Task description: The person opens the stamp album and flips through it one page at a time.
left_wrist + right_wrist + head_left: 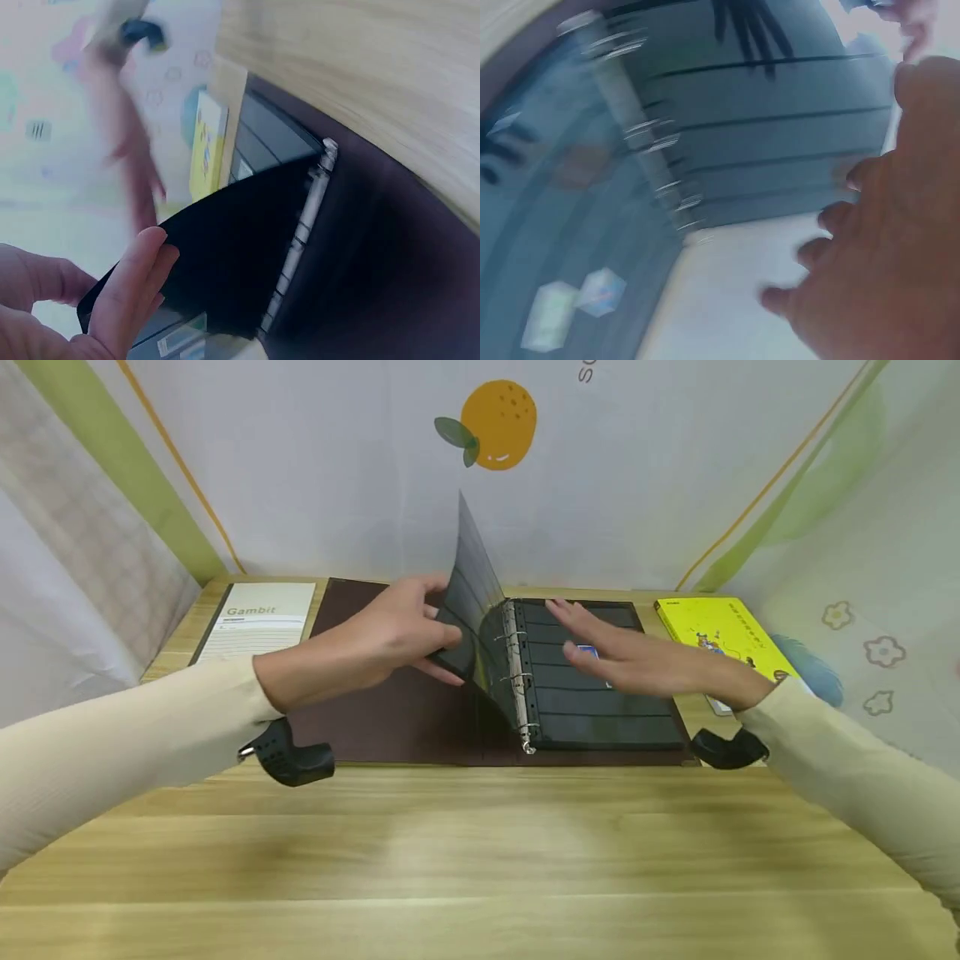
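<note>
A ring binder album with a dark brown cover (pixel 382 727) lies spread out on the table. My left hand (pixel 401 627) pinches black pocket pages (pixel 477 572) between thumb and fingers, and they stand raised and bent over the metal rings (pixel 517 672). On the right lies a black page (pixel 600 727) with horizontal strips. Above it hovers my right hand (pixel 637 656), fingers extended and holding nothing. A small blue stamp-like piece (pixel 587 651) shows partly behind that hand. In the right wrist view, two small blurred pieces, one greenish (pixel 550 316) and one pale blue (pixel 601 292), sit in the page's strips.
A pale notebook marked Gambit (pixel 258 618) lies at the album's left. Off to the right is a yellow book (pixel 720 627) with cartoon figures. The wooden table (pixel 480 860) extends toward me, and a printed curtain (pixel 337 468) hangs behind.
</note>
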Tool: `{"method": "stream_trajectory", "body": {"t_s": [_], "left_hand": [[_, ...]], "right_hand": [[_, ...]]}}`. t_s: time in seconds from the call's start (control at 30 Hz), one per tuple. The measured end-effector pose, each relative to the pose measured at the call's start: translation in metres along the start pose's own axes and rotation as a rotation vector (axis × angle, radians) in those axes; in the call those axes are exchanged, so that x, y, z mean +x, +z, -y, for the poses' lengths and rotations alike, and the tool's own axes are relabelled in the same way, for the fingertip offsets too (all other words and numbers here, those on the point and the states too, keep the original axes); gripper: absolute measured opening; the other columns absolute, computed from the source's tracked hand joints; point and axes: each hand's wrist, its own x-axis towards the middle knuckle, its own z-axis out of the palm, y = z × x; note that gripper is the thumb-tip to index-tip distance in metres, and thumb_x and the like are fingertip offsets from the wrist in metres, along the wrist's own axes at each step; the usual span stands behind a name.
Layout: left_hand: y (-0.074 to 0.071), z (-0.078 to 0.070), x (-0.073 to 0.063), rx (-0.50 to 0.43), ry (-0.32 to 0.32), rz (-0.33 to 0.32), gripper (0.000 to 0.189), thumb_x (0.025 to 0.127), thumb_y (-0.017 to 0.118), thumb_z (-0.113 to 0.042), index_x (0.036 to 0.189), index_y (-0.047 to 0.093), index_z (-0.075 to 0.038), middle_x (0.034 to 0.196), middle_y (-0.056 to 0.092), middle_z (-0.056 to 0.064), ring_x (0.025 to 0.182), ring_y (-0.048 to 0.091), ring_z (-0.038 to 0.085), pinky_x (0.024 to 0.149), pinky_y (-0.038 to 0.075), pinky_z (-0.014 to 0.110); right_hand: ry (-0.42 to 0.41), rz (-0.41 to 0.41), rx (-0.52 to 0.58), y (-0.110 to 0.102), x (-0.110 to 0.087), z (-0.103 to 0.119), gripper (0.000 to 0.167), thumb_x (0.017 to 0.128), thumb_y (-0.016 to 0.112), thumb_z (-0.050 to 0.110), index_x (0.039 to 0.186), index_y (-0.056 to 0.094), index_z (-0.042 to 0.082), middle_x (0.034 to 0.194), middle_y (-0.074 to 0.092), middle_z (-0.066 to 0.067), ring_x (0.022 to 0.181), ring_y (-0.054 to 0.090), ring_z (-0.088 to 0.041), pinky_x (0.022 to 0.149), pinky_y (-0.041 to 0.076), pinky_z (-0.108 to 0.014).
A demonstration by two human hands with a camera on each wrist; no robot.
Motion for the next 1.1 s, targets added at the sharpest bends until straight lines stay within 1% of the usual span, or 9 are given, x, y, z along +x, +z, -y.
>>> {"method": "stream_trajectory", "body": {"t_s": [0.1,0.2,0.4,0.53,0.7,0.83,0.97,1.03,1.1], "left_hand": [[-0.017,0.022,-0.003,0.007,-0.045,-0.026,0.085,0.094,0.05,0.005,0.164,0.005,-0.013,0.166,0.016,0.024,0.097,0.071,0.02,0.079,0.064,0.042],[-0.03,0.049,-0.001,-0.001,-0.098,-0.039,0.087,0.094,0.052,0.003,0.164,0.0,-0.008,0.164,0.017,0.029,0.063,0.066,0.014,0.085,0.062,0.044],[-0.04,0.107,0.009,0.048,-0.216,-0.007,0.09,0.098,0.058,-0.005,0.161,-0.006,0.001,0.159,0.023,0.037,0.101,0.075,0.031,0.094,0.059,0.046],[-0.043,0.128,0.013,0.325,-0.206,-0.004,0.09,0.097,0.068,-0.019,0.16,0.007,0.006,0.128,0.061,0.031,0.074,0.077,0.022,0.102,0.052,0.052],[-0.046,0.136,0.013,0.742,-0.105,-0.027,0.09,0.094,0.073,-0.034,0.153,0.025,0.014,0.061,0.068,0.008,0.051,0.068,0.014,0.077,0.06,0.044],[-0.042,0.135,0.009,0.957,0.027,-0.067,0.078,0.092,0.074,-0.037,0.139,0.044,0.018,0.055,0.059,0.007,0.046,0.058,0.017,0.045,0.044,0.029],[-0.035,0.135,0.007,1.157,0.233,-0.18,0.059,0.09,0.077,-0.038,0.118,0.063,0.012,0.074,0.061,0.015,0.062,0.058,0.027,0.046,0.043,0.032],[-0.031,0.134,0.012,1.209,0.345,-0.186,0.058,0.09,0.076,-0.04,0.123,0.064,0.007,0.101,0.065,0.024,0.088,0.063,0.036,0.062,0.054,0.042],[-0.03,0.136,0.02,1.225,0.44,-0.106,0.065,0.093,0.073,-0.042,0.14,0.057,-0.001,0.135,0.057,0.027,0.122,0.055,0.043,0.091,0.052,0.056]], "right_hand": [[-0.014,-0.042,-0.198,0.039,-0.011,-0.03,0.071,0.108,0.041,0.046,0.164,0.002,0.028,0.172,-0.007,0.002,0.16,-0.008,-0.03,0.124,0.004,-0.067],[-0.003,-0.064,-0.286,0.074,-0.022,-0.057,0.072,0.107,0.044,0.047,0.165,0.011,0.021,0.173,0.0,-0.007,0.159,-0.003,-0.037,0.122,0.006,-0.069],[0.105,-0.109,-0.245,0.111,-0.049,-0.094,0.066,0.108,0.042,0.047,0.164,0.016,0.024,0.172,0.006,-0.009,0.159,0.001,-0.039,0.123,0.006,-0.067],[0.149,-0.15,-0.224,0.114,-0.062,-0.106,0.061,0.109,0.04,0.044,0.164,0.018,0.028,0.172,0.007,-0.01,0.158,0.0,-0.04,0.122,0.007,-0.069],[0.155,-0.152,-0.234,0.114,-0.066,-0.111,0.057,0.11,0.038,0.042,0.163,0.022,0.03,0.172,0.008,-0.009,0.158,0.0,-0.04,0.121,0.008,-0.071],[0.157,-0.162,-0.247,0.116,-0.067,-0.111,0.054,0.11,0.037,0.039,0.162,0.025,0.029,0.172,0.01,-0.009,0.158,0.004,-0.043,0.12,0.009,-0.072],[0.168,-0.159,-0.242,0.115,-0.067,-0.109,0.054,0.11,0.037,0.039,0.162,0.024,0.029,0.172,0.01,-0.009,0.157,0.005,-0.044,0.12,0.008,-0.072],[0.178,-0.152,-0.235,0.115,-0.066,-0.11,0.055,0.11,0.038,0.04,0.162,0.024,0.03,0.172,0.009,-0.008,0.157,0.005,-0.043,0.12,0.007,-0.072],[0.188,-0.144,-0.225,0.116,-0.065,-0.111,0.055,0.11,0.038,0.04,0.162,0.023,0.031,0.172,0.008,-0.007,0.158,0.004,-0.043,0.121,0.006,-0.071]]}}
